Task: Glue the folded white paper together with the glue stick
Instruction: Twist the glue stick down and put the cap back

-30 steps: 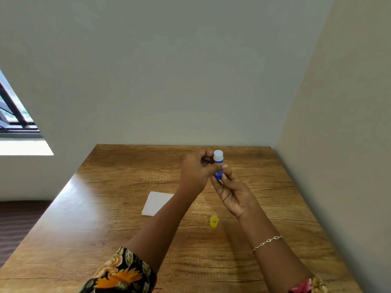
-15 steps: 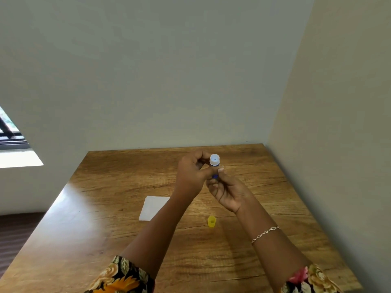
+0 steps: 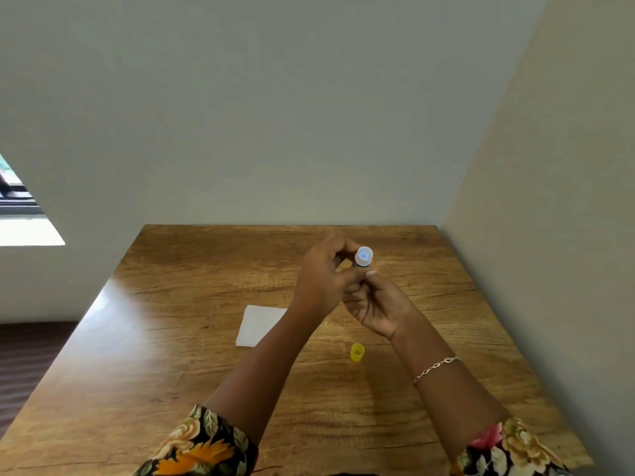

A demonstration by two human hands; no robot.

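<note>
Both my hands hold the uncapped glue stick (image 3: 363, 256) upright above the middle of the wooden table (image 3: 178, 338). My left hand (image 3: 324, 274) grips its upper body with thumb and fingers. My right hand (image 3: 376, 304) pinches its lower end from below; the blue body is mostly hidden by fingers. Only the whitish open top shows, tilted toward me. The folded white paper (image 3: 257, 325) lies flat on the table to the left, partly hidden behind my left forearm. The yellow cap (image 3: 356, 352) lies on the table below my right hand.
The table stands in a corner, with a grey wall (image 3: 275, 132) behind it and a beige wall (image 3: 556, 235) along its right edge. A window (image 3: 17, 201) shows at the far left. The floor (image 3: 27, 355) drops away past the table's left edge.
The glue stick's top has tipped more toward me, so I see into its open end. My hands have stayed together over the table; the view has shifted slightly.
</note>
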